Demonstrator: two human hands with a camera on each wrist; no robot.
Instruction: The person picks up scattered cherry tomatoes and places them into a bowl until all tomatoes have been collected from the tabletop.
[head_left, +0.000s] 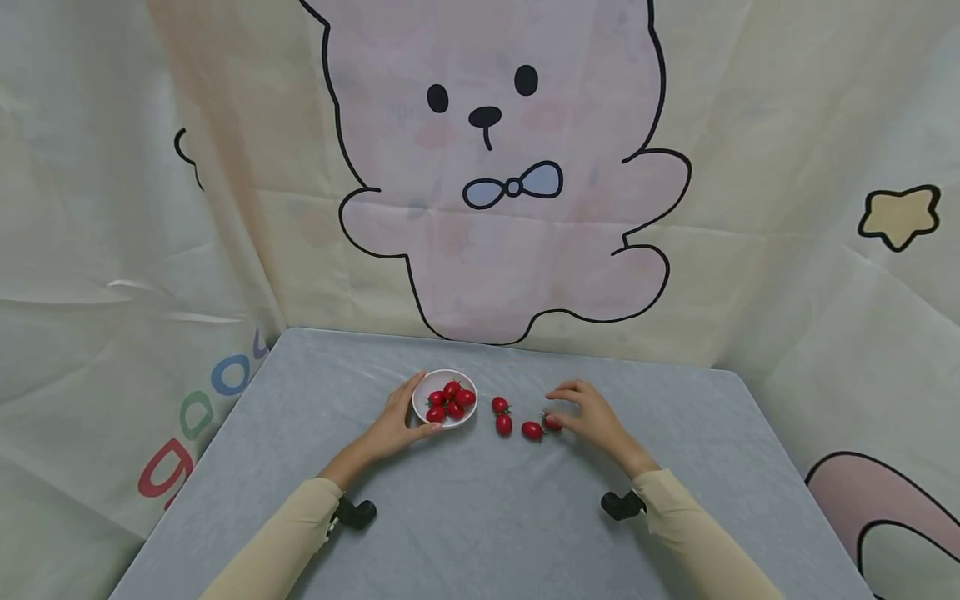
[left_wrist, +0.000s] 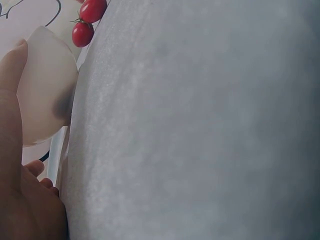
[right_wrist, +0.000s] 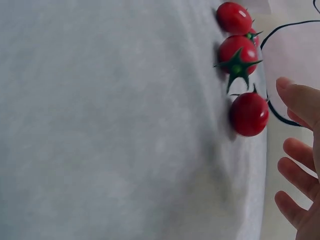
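Observation:
My left hand (head_left: pixel 393 423) holds a white bowl (head_left: pixel 429 382) at its left side, thumb along the near rim and fingers round the far side. Inside the bowl lie several red cherry tomatoes (head_left: pixel 454 409). To its right, two more cherry tomatoes (head_left: pixel 504 426) sit one behind the other. Farther right, another tomato (head_left: pixel 532 431) lies beside a tomato (right_wrist: pixel 249 114) partly covered by my right hand (head_left: pixel 596 418). In the right wrist view, that hand's thumb and fingers are spread apart near this last tomato, with a gap between.
A grey-blue cloth (head_left: pixel 480 525) covers the table. Behind it hangs a curtain (head_left: pixel 750 275) printed with a bear. Black wrist cameras (head_left: pixel 622 505) are strapped below both sleeves.

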